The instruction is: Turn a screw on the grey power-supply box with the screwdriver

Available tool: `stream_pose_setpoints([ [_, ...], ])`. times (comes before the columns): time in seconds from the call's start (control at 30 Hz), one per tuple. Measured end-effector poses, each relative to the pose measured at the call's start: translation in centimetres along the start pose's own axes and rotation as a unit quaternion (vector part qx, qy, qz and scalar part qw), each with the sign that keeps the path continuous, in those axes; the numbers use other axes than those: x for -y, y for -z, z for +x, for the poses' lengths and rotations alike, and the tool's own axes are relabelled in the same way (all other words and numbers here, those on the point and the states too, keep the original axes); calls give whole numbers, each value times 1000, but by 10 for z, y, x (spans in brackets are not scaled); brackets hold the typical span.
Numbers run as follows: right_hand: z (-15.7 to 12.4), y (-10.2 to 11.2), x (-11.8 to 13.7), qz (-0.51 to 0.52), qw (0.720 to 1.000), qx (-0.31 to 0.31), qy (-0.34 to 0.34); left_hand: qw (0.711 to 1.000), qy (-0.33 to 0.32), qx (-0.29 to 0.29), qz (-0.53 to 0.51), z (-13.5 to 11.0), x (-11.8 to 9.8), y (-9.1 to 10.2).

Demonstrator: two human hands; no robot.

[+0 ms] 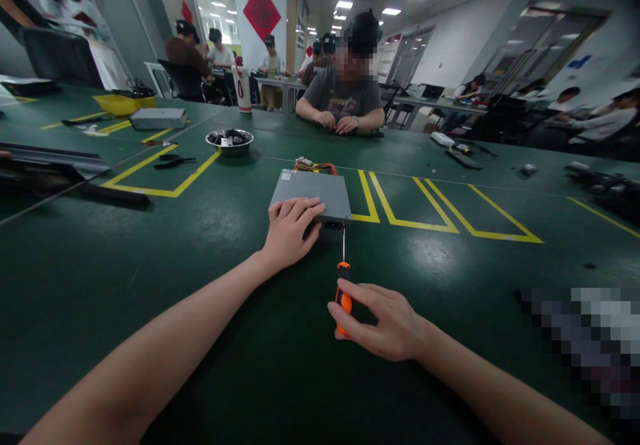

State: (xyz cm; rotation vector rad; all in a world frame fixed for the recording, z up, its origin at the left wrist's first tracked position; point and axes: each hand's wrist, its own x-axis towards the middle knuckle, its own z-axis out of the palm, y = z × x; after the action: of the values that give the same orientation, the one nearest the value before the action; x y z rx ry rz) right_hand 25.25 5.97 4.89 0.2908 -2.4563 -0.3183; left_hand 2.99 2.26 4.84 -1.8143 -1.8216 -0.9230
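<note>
Bowl (229,145): on the surface (200,252), beyond and left of the left grip (291,232)
Left grip: laid over the near left part of the metal box (316,190), touching it; whether it clamps cannot be told
Box position: flat on the surface, beyond the right grip (385,318) and to its left
Box facing: side with socket (333,224) towards the person; wires (327,167) at the far side
Box long axis: appears to run left to right; foreshortening leaves this unsure
Nearer to box: left grip; right grip stands apart, bridged by the screwdriver (343,274)
Screwdriver direction: away from the person, at the box's near right corner, right of the socket
Screwdriver long axis: fore and aft, handle near, tip far
Tip contact: at or just beside the box, too small to confirm
Right grip: narrow, holding the screwdriver handle from its right side
</note>
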Motion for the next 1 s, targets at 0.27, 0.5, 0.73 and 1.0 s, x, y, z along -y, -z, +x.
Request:
stream_pose_setpoints([
  [0.27, 2, -3, 1, 10, 997, -78, -26, 1000, 1, -1, 0, 0, 0, 0],
  [0.5, -3, -2, -5, -23, 997, -65, -28, 1000, 0, 1, -1, 0, 1, 0],
  [0.73, 6, -5, -1, -5, 998, -57, 2, 1000, 2, 2, 2, 0, 1, -1],
  [1.0, 9, -12, -1, 19, 999, -44, -6, 1000, 3, -2, 0, 0, 0, 0],
])
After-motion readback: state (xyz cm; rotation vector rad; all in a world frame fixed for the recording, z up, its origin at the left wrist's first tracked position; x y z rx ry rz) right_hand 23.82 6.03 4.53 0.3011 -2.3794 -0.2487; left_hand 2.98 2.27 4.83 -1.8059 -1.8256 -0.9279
